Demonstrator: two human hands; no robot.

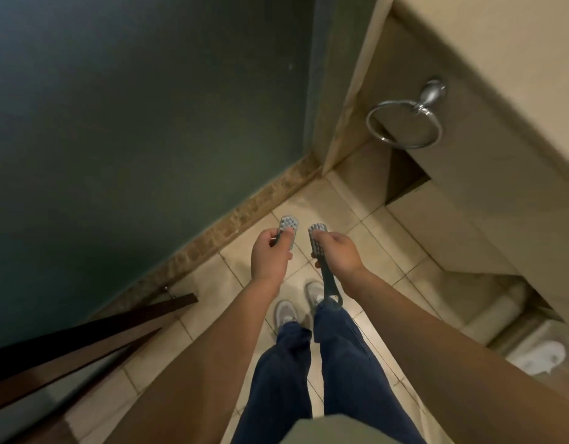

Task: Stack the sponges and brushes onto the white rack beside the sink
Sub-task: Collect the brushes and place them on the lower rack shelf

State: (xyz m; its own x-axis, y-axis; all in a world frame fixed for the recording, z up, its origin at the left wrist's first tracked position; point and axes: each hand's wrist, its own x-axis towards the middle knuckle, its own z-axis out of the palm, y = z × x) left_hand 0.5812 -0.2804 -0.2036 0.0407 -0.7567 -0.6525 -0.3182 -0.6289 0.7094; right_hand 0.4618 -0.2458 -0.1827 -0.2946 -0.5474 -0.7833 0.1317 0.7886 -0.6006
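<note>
The left hand (270, 254) is curled tight around a grey plastic scrub brush (287, 227), bristle head poking past the fingers. Just beside it, the right hand (336, 253) clasps a second grey long-handled brush (325, 270), handle hanging down. Both bare forearms reach forward over the beige tiled floor (389, 245).

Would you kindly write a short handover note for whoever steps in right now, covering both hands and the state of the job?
Left hand: closed on a grey brush, bristle head pointing forward.
Right hand: closed on a second grey brush; its long handle hangs down past the wrist.
Position: standing on the tiled floor, facing a dark panel, towel ring up on the right.
Done: both brushes are in hand.
Left: the white rack, sink and sponges are out of view; nothing is seen stacked yet.
</note>
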